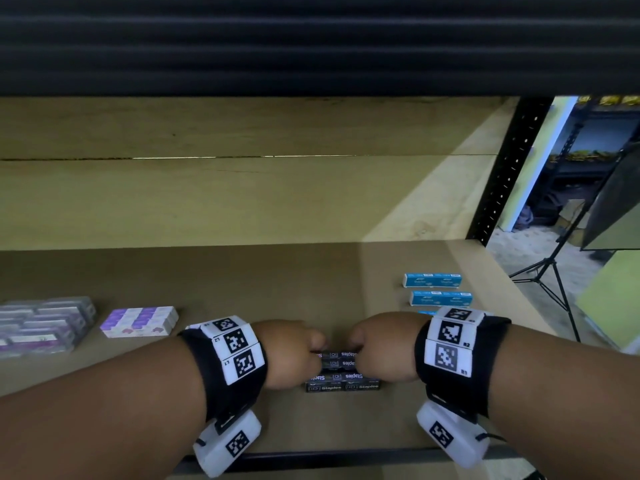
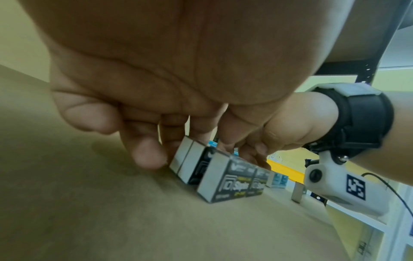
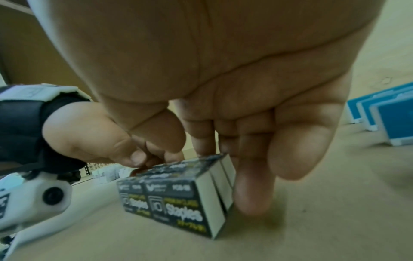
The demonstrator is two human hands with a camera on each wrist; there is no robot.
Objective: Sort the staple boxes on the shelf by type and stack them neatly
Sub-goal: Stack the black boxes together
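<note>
Black staple boxes (image 1: 341, 370) lie in two rows at the middle of the brown shelf (image 1: 242, 282), near its front edge. My left hand (image 1: 294, 351) and right hand (image 1: 377, 348) grip the far row (image 1: 341, 359) from its two ends. In the left wrist view my left fingers (image 2: 152, 155) press the white end of the far row (image 2: 190, 162), behind the near row (image 2: 232, 183). In the right wrist view my right fingers (image 3: 252, 176) hold the other end of the far row (image 3: 223, 167), with the thumb above the tops. The near row (image 3: 174, 204) rests on the shelf.
A stack of purple and white boxes (image 1: 140, 322) sits to the left, with a wrapped pack of purple boxes (image 1: 41, 323) at the far left. Blue boxes (image 1: 433, 280) lie in a column at the right. A black shelf post (image 1: 502, 174) stands at the back right.
</note>
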